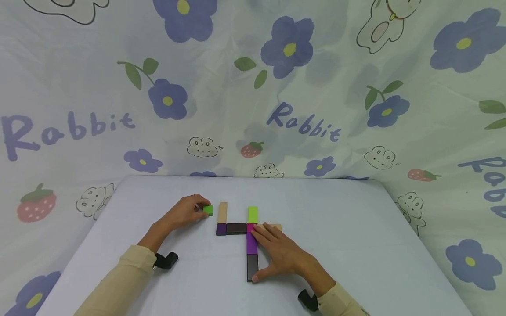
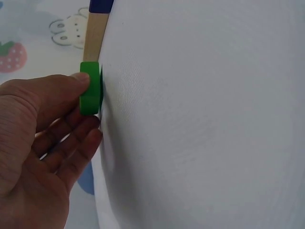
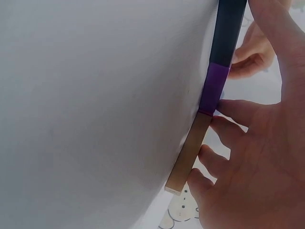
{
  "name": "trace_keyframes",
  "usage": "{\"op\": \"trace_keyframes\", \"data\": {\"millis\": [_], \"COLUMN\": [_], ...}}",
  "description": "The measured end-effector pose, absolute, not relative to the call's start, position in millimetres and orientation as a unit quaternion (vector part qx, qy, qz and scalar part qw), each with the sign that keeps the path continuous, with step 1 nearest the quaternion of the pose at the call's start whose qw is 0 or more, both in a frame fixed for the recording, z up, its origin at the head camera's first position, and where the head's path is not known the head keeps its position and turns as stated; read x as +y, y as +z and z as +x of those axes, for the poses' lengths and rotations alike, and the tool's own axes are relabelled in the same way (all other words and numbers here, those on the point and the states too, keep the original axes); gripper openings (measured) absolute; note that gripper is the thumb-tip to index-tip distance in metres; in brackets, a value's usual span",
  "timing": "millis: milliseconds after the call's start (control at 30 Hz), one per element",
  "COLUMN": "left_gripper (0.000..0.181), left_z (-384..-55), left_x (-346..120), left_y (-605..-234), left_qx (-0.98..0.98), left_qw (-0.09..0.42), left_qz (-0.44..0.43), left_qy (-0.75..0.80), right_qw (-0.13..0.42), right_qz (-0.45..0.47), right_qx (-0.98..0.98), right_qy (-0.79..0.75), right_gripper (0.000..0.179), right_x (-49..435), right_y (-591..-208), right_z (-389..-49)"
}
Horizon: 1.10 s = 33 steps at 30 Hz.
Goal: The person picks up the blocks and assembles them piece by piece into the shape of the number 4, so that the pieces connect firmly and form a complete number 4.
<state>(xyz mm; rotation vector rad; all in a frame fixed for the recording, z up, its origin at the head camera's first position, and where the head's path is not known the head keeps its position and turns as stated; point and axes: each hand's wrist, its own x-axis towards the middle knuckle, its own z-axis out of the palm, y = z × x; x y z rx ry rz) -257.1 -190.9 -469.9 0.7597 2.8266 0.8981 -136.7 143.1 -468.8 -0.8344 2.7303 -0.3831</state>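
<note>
My left hand (image 1: 182,214) pinches a small green block (image 2: 91,98) between thumb and fingers, just left of an upright-pointing wooden block (image 1: 222,212). That wooden block meets a dark purple block (image 1: 221,229), which joins a dark brown block (image 1: 236,228). Further right, a magenta block (image 1: 250,227) sits below a lime block (image 1: 252,214) and above a purple block (image 1: 251,243) and a dark grey block (image 1: 252,265). With fingers spread, my right hand (image 1: 283,254) rests against this column. Its fingertips touch near the magenta block and a second wooden block (image 3: 189,152); its thumb lies at the grey block's lower end.
The blocks lie on a white-covered table (image 1: 189,285). Behind it hangs a curtain (image 1: 221,101) printed with flowers and rabbits. Black wrist-camera mounts (image 1: 168,260) stick out beside both forearms.
</note>
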Motion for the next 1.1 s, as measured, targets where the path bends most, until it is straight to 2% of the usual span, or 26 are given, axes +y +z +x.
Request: {"op": "trace_keyframes", "data": {"millis": [367,767,1100], "left_gripper": [0.031,0.032,0.033], "left_z": [-259,-267,-274], "left_x": [-191,-187,-185], "left_y": [-469,-469,-471], "left_qx": [0.923,0.920,0.925], "left_qw": [0.047,0.032,0.048], "left_qz": [0.245,0.247,0.215], "left_qy": [0.293,0.303,0.309], "right_qw": [0.137,0.136,0.133], "right_qz": [-0.283,-0.283,-0.286], "right_qx": [0.941,0.940,0.939], "right_qy": [-0.129,-0.136,-0.137], "right_gripper": [0.123,0.123,0.123], "right_x": [143,144,143], "right_y": [-470,-470,-470], "right_z": [-138,-138,-138]}}
